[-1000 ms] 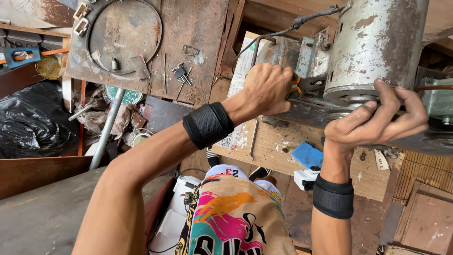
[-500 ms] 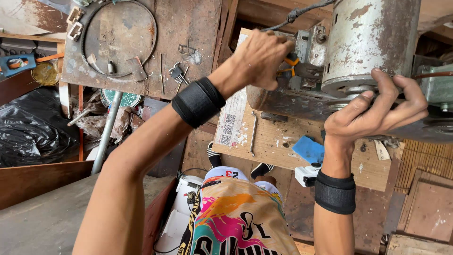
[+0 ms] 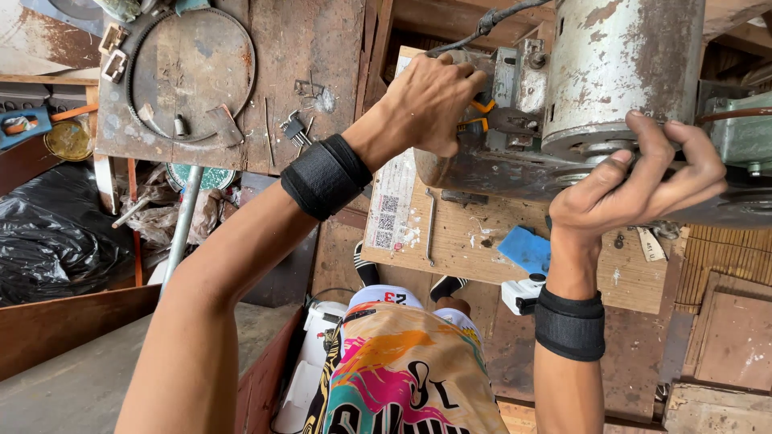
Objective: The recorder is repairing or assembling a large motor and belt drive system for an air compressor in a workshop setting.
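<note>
We see the motor (image 3: 619,72) at upper right. Our left hand (image 3: 430,100) closes its fingers on the motor's wiring end; our right hand (image 3: 635,189) curls around its lower rim. Below centre, a white rectangular label (image 3: 390,210) lies on a cardboard sheet (image 3: 474,241), beside a blue rag (image 3: 524,249).

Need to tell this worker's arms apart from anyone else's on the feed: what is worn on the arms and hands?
Both arms are bare, no sleeves and no gloves. The left wrist carries a wide black fabric wristband; the right wrist has a matching black wristband. No rings or watch show on the left hand or right hand.
</note>
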